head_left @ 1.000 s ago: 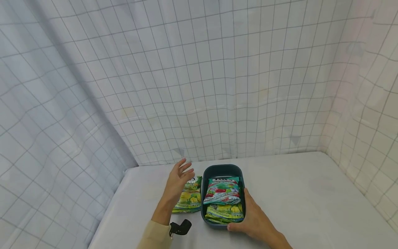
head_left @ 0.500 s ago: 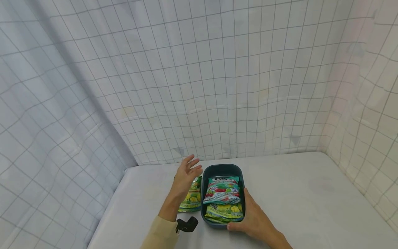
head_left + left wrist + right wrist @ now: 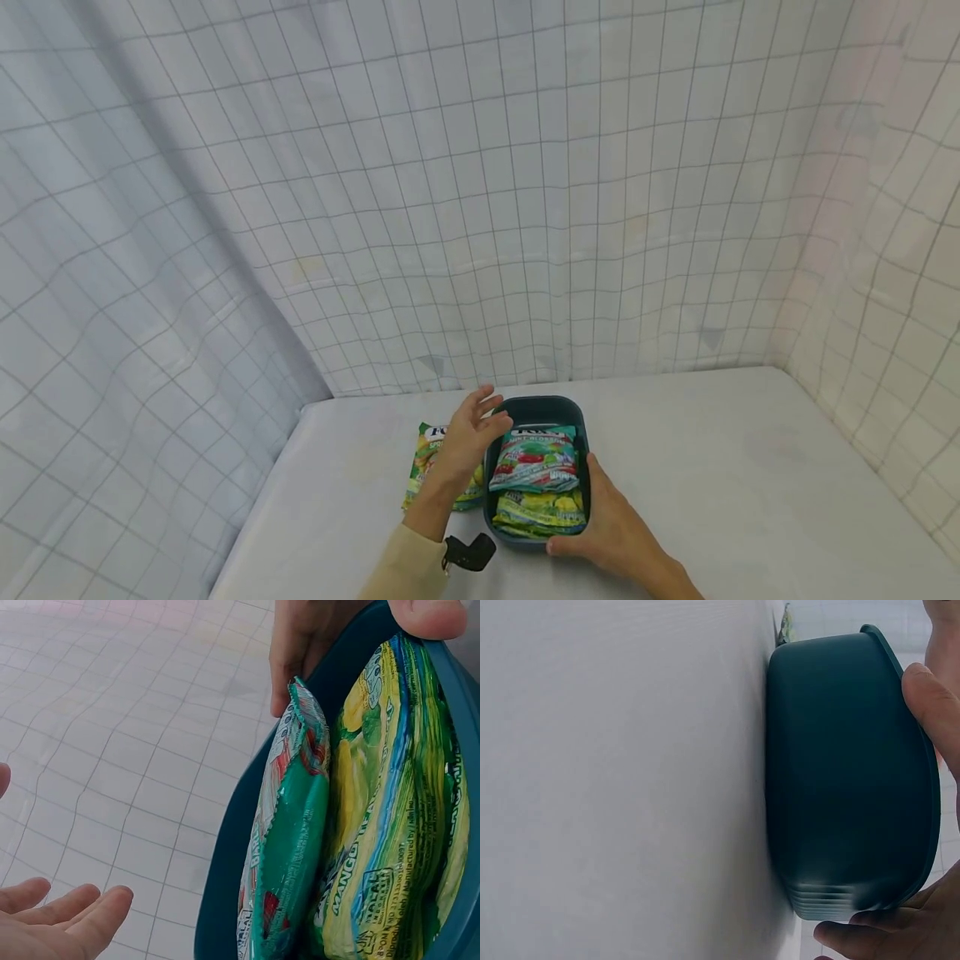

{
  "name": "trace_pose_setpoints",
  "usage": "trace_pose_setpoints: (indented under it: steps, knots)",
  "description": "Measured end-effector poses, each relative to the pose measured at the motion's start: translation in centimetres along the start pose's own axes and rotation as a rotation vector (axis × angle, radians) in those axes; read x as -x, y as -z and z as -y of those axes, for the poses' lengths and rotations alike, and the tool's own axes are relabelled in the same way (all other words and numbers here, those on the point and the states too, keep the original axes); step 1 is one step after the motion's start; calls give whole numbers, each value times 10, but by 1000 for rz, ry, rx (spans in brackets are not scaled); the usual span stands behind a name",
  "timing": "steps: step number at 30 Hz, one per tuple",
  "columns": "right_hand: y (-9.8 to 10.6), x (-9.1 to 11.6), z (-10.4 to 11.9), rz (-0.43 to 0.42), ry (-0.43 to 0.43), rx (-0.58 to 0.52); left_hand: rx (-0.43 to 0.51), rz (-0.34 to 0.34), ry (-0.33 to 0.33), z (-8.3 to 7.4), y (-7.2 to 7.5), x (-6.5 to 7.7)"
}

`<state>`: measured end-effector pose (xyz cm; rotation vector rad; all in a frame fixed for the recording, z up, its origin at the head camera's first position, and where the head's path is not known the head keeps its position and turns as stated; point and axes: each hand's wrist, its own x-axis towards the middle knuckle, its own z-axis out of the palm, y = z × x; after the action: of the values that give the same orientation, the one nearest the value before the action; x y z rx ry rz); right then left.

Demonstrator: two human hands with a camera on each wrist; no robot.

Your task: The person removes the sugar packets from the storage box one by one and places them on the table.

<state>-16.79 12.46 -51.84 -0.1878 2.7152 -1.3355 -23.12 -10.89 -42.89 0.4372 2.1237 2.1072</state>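
My right hand (image 3: 618, 533) grips a dark teal plastic tub (image 3: 534, 410) at its near right corner, thumb (image 3: 932, 705) over the rim and fingers along the side wall. Inside, a teal mint candy bag (image 3: 534, 460) leans towards the far end, in front of yellow-green candy bags (image 3: 375, 817) printed with mango. Above the tub's left rim hovers my left hand (image 3: 472, 433), fingers spread and loosely bent, holding nothing. In the left wrist view its fingers (image 3: 71, 919) are apart from the tub. Another yellow-green candy bag (image 3: 420, 462) lies left of the tub, partly hidden by my left forearm.
The tub stands on a white-covered table (image 3: 697, 450). White grid-patterned curtains (image 3: 540, 208) hang behind the table and along both sides. A black strap-on device (image 3: 471, 552) sits at my left wrist.
My left hand has moved right, from over the loose yellow-green bag to the tub's left rim, uncovering that bag's left part. My right hand stays on the tub.
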Motion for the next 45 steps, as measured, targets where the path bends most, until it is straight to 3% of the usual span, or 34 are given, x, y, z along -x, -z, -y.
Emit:
trace_pose_setpoints:
  steps: [8, 13, 27, 39, 45]
  knots:
    - [-1, 0, -1, -2, 8, 0, -38, -31, 36, 9, -5, 1]
    - [0, 1, -1, -4, 11, 2, -12, -29, 59, 17, -10, 2]
    - [2, 3, -1, 10, 31, 0, -56, -27, 140, 33, -16, 7]
    - [4, 2, -1, 8, 24, 10, -135, -41, 184, 34, -21, 3]
    - [3, 3, -2, 5, 36, 3, -131, -68, 236, 33, -24, 2]
